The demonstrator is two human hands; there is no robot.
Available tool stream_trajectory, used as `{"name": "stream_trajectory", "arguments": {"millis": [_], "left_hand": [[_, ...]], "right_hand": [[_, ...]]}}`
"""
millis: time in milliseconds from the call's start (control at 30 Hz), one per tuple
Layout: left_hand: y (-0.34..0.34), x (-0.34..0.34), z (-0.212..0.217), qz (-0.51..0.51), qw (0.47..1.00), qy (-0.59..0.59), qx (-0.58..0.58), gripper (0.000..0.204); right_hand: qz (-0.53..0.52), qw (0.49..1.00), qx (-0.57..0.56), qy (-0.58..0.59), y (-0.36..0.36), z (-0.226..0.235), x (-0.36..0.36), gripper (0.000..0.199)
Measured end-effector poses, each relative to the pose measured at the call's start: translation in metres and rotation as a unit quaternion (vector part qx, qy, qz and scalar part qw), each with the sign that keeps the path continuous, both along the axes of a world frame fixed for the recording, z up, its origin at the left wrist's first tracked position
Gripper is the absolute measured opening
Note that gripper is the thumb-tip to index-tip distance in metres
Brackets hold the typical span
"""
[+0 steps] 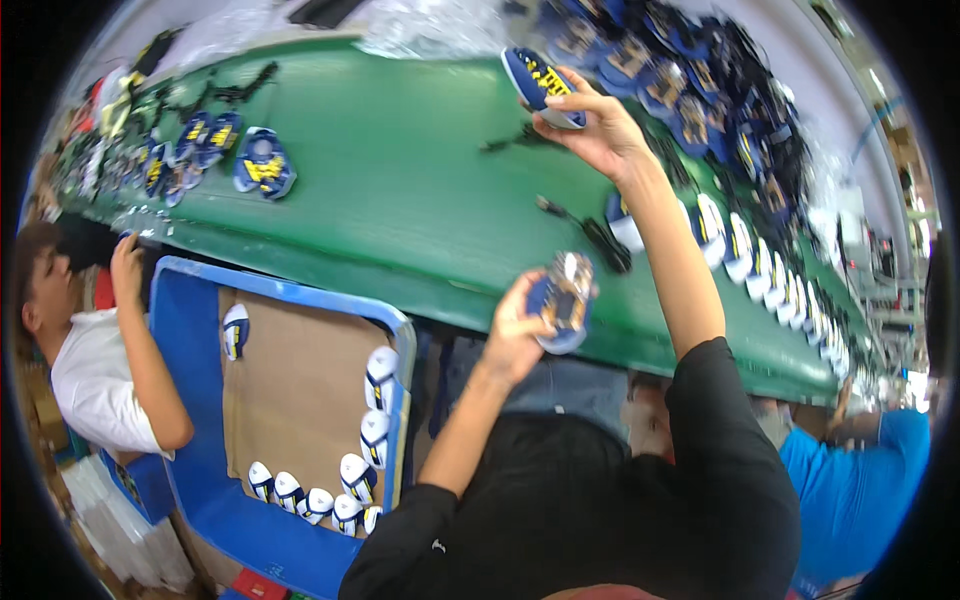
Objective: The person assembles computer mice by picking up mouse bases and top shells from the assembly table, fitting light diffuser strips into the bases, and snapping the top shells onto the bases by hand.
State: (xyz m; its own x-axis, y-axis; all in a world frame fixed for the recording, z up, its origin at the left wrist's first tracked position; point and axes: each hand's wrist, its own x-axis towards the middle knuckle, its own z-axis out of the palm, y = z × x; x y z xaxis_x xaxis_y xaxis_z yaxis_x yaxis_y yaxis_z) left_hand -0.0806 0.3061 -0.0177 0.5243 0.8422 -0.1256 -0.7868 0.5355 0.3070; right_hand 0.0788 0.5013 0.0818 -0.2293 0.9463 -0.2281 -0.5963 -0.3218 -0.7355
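Observation:
My right hand is stretched out over the green table and grips a blue, white and yellow gadget at its far side. My left hand holds a second blue and yellow gadget wrapped in clear plastic, near the table's front edge. A black cable lies on the table between the two hands. Both my sleeves are black.
A blue crate lined with cardboard holds several white and blue gadgets along its edges. A row of the same gadgets stands at the table's right. More pile up at the back right and far left. One person in white sits left, another in blue right.

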Motion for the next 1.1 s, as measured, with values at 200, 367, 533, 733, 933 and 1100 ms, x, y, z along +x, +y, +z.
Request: {"name": "stream_trajectory", "arguments": {"millis": [200,367,533,733,933,1100], "left_hand": [[0.008,-0.002,0.026,0.0,0.997,-0.071,-0.028,0.075],[0.008,-0.002,0.037,-0.05,0.998,-0.028,0.02,0.069],[0.023,0.002,0.031,-0.147,0.981,-0.102,-0.072,0.064],[0.022,-0.01,0.051,-0.144,0.986,-0.088,-0.017,0.055],[0.058,-0.023,0.089,-0.02,1.0,-0.002,0.02,0.056],[0.084,-0.035,0.11,0.141,0.981,-0.044,0.122,0.049]], "right_hand": [[-0.036,0.999,0.02,0.012,-0.137,-0.006,0.061,0.06],[-0.144,0.989,-0.002,0.023,-0.22,-0.02,0.057,0.055],[-0.169,0.971,-0.007,0.169,-0.255,-0.03,0.057,0.053],[-0.154,0.953,-0.093,0.243,-0.261,-0.022,0.045,0.056],[-0.044,0.924,-0.048,0.378,-0.248,-0.029,0.038,0.058],[-0.071,0.961,-0.006,0.268,-0.229,-0.021,0.032,0.054]]}}
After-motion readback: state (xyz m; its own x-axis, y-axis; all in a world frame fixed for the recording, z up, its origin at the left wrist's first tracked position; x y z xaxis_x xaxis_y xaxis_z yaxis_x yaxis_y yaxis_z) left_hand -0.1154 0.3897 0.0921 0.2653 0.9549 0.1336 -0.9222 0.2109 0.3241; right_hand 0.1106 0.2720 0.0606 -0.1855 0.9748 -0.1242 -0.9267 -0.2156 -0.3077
